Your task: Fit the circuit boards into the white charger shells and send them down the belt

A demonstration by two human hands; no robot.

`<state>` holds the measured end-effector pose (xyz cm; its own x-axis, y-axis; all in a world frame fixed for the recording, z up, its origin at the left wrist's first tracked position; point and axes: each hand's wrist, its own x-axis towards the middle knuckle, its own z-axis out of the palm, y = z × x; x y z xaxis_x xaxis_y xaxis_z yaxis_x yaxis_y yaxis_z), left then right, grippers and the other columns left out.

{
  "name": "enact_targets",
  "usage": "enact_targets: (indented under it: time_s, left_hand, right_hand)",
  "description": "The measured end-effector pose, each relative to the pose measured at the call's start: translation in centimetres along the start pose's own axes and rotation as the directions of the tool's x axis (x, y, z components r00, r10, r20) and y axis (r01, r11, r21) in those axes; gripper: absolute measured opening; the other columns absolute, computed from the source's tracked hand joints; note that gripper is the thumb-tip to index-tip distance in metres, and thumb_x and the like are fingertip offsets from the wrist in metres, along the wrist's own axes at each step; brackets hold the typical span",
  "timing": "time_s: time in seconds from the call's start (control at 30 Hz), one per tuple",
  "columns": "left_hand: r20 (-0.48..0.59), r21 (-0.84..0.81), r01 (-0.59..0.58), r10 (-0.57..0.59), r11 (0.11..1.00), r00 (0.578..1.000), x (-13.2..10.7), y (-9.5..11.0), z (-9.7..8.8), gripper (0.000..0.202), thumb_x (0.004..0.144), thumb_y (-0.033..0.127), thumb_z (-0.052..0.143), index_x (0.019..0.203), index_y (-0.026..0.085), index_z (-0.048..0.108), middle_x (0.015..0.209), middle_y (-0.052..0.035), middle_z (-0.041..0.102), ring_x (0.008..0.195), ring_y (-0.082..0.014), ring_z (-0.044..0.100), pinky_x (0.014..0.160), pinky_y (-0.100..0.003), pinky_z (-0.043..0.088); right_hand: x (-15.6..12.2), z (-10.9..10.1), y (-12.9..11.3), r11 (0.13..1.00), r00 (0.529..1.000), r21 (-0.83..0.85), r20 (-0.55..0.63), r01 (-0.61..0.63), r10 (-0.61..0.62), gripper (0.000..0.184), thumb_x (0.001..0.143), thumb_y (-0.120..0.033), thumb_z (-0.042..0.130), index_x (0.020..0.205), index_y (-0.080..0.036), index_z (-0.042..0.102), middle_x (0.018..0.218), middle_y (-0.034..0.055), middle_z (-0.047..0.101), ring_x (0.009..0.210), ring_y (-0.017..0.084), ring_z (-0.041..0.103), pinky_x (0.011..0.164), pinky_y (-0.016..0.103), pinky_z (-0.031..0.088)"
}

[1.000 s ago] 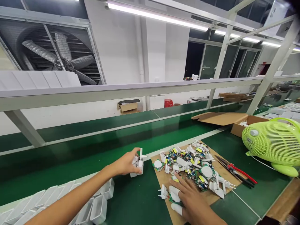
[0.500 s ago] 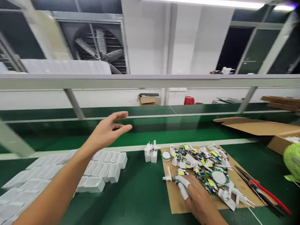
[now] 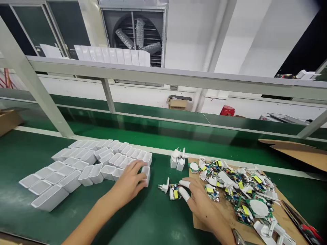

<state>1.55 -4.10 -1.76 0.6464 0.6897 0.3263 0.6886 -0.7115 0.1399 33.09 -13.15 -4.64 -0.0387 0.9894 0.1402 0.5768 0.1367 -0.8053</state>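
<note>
My left hand (image 3: 130, 182) lies on the green bench at the right end of a cluster of empty white plastic housings (image 3: 84, 166); its fingers curl round the housing nearest it (image 3: 146, 174). My right hand (image 3: 201, 204), white cots on two fingertips, rests at the left edge of a cardboard sheet (image 3: 204, 224), fingertips touching a small green circuit board with a plug piece (image 3: 172, 191) on the mat. Two assembled white plug units (image 3: 178, 160) stand upright behind it.
A heap of circuit boards, white caps and plug parts (image 3: 237, 187) covers the cardboard. Red-handled pliers (image 3: 306, 229) lie at the far right. A green conveyor belt (image 3: 153, 132) runs behind the bench under a grey metal frame (image 3: 163, 76). A cardboard flap (image 3: 296, 149) lies at right.
My left hand came down from mid-air onto the end of the white housings. My right hand drew a circuit board off the cardboard onto the mat. The view swung left.
</note>
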Motion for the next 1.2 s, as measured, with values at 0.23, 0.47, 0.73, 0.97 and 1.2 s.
enact_targets:
  time_s: [0.23,0.47,0.73,0.97,1.2]
  left_hand:
    - [0.194,-0.407,0.036,0.048,0.913,0.98,2.0,1.7,0.8,0.009,0.097,0.019,0.058,0.095,0.022,0.066,0.157,-0.0095,0.05,0.11,-0.0291,0.074,0.093,-0.041,0.06]
    - [0.136,-0.539,0.058,0.019,0.84,0.99,2.0,0.9,2.4,0.02,0.096,0.02,0.058,0.115,0.024,0.06,0.157,-0.01,0.049,0.125,-0.0285,0.067,0.103,-0.039,0.058]
    - [0.176,-0.631,0.126,-0.017,0.765,0.984,-0.2,0.4,2.8,0.072,0.099,0.027,0.063,0.163,0.032,0.031,0.167,-0.0104,0.04,0.151,-0.0338,0.047,0.121,-0.046,0.047]
    - [0.279,-0.661,0.249,-0.076,0.708,0.957,-0.3,0.7,2.8,0.104,0.09,0.033,0.079,0.171,0.031,0.013,0.175,-0.0159,0.026,0.159,-0.0426,0.031,0.123,-0.062,0.04]
    - [0.242,-0.724,0.291,-0.164,0.625,0.956,-0.3,0.9,4.6,0.105,0.092,0.03,0.076,0.17,0.039,0.007,0.159,-0.0134,0.05,0.143,-0.038,0.055,0.119,-0.058,0.047]
  right_hand:
    - [-2.6,1.1,-0.1,0.822,0.954,-0.493,0.063,0.284,-0.292,0.048,0.096,-0.024,0.063,0.144,-0.023,0.056,0.126,0.0114,0.073,0.116,0.031,0.073,0.1,0.046,0.063]
    - [-2.9,0.1,-1.8,0.693,0.909,-0.61,0.118,0.383,-0.399,0.062,0.093,-0.007,0.047,0.153,-0.023,0.047,0.151,0.0129,0.06,0.142,0.034,0.056,0.109,0.055,0.056]
    - [-0.2,2.5,-0.3,0.773,0.928,-0.514,0.175,0.371,-0.328,0.073,0.085,-0.018,0.074,0.153,-0.02,0.047,0.136,0.0148,0.068,0.126,0.032,0.068,0.102,0.048,0.063]
    - [0.6,1.8,-0.3,0.818,0.894,-0.365,0.125,0.445,-0.43,0.059,0.09,-0.015,0.061,0.147,-0.026,0.049,0.129,0.0098,0.07,0.117,0.025,0.073,0.096,0.036,0.064]
    - [4.4,0.2,-4.1,0.822,0.863,-0.302,0.008,0.483,-0.505,0.048,0.099,-0.02,0.057,0.146,-0.027,0.052,0.137,0.0121,0.064,0.129,0.026,0.065,0.104,0.041,0.06]
